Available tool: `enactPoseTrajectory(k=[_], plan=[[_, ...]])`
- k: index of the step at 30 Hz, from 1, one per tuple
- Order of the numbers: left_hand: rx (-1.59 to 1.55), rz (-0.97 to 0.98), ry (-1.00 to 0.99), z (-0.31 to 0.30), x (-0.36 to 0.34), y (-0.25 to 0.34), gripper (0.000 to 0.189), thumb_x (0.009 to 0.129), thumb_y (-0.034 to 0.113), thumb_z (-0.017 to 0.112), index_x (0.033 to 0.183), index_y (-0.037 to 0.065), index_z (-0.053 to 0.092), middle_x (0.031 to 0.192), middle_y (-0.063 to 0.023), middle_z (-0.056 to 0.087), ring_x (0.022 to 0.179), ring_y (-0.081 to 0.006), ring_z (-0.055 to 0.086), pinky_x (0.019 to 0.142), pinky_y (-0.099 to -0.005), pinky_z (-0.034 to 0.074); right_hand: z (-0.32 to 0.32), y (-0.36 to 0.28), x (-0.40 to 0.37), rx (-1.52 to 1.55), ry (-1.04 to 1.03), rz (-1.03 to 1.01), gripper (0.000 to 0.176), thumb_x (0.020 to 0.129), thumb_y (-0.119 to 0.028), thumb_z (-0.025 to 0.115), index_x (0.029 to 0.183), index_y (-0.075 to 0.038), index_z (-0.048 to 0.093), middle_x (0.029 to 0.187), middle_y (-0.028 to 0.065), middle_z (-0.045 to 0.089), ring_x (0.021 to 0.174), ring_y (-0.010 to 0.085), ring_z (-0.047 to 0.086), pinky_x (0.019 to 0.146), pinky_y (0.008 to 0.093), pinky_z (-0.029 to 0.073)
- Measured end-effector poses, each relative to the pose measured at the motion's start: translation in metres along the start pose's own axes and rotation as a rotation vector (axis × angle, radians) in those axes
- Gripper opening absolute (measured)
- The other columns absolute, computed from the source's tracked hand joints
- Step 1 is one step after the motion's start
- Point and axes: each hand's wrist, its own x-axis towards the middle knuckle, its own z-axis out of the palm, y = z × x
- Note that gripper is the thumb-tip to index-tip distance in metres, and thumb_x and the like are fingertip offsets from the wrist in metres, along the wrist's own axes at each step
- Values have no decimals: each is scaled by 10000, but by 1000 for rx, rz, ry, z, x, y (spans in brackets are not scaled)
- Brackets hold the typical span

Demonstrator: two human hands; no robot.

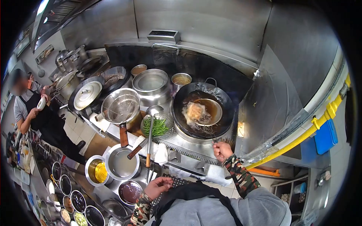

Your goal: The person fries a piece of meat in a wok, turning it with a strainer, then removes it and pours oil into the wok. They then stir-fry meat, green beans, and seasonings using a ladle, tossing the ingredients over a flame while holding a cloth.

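My right hand (223,150) is closed around the thin handle of a round strainer (217,121), beside the stove's front edge. The strainer's ring rests in dark oil inside a large black wok (228,98). A golden piece of frying food (196,111) bubbles at the ring's left side. My left hand (158,187) hangs in front of the apron, fingers loosely bent and apart, with nothing visible in it. Nearest to it are a pot of dark red sauce (130,192) and a ladle (148,150) whose wooden handle points toward me.
Green beans (155,127) lie in a perforated skimmer left of the wok. Behind stand a steel pot (151,82) and a mesh strainer (120,105). Pots of yellow oil (100,172) and cloudy liquid (122,164) sit front left. Another person (37,109) stands far left. A yellow pipe (301,137) runs right.
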Motion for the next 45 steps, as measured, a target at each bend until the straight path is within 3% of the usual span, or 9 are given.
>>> enactPoseTrajectory(k=[2,6,14,22,25,32,38,41,45], plan=[[-5,3,23,-2,-1,2,327,851,49,569,1168,12,496,1091,-65,590,927,-114,567,761,-243,464,13,2,7,100,-5,7,141,874,-120,421,749,-57,439,515,19,378,340,110,304,271,227,217],[-75,35,103,-7,-10,12,325,845,32,565,1160,-6,497,1074,-80,593,924,-123,573,758,-240,465,46,6,5,-107,84,77,163,855,-160,428,729,-59,451,491,32,413,341,140,343,277,256,216],[-36,6,178,-27,-15,7,294,846,30,553,1135,-7,511,1070,-97,603,940,-163,586,766,-276,478,64,13,27,232,-49,72,93,877,-85,361,814,-66,427,588,-6,405,412,72,334,359,207,286],[-33,34,263,-37,-17,10,277,837,35,572,1103,-24,522,1011,-87,609,872,-135,583,717,-250,467,68,20,57,123,-92,25,51,860,-67,401,834,-62,445,583,-6,417,411,84,355,356,221,289],[-51,27,287,-50,-17,8,275,834,39,583,1091,-37,522,983,-76,607,835,-114,574,685,-231,457,64,17,68,309,-54,-18,41,862,-65,395,846,-74,432,624,12,445,419,93,375,336,231,297],[-29,8,271,-67,-9,-7,280,833,60,597,1087,-34,525,972,-72,608,819,-111,572,673,-229,460,40,10,65,235,49,-144,37,860,-54,402,854,-65,436,674,33,470,437,92,401,334,219,311],[-19,-77,217,-56,-4,1,274,856,95,577,1104,-8,524,992,-60,608,844,-127,597,681,-243,490,41,18,54,-122,281,-65,149,844,-189,419,734,-91,447,463,39,405,327,157,376,274,288,268],[-4,-73,195,-58,4,-3,285,860,97,567,1116,-15,510,1016,-74,603,871,-142,598,713,-261,495,30,15,73,125,-31,97,193,865,-210,393,720,-92,441,479,11,409,349,141,383,276,260,246],[17,-51,201,-50,0,16,290,858,88,564,1120,-19,501,1027,-89,597,885,-150,596,728,-277,498,28,7,59,388,-110,45,63,887,-103,379,873,-77,434,607,-4,425,398,90,348,320,225,266]])
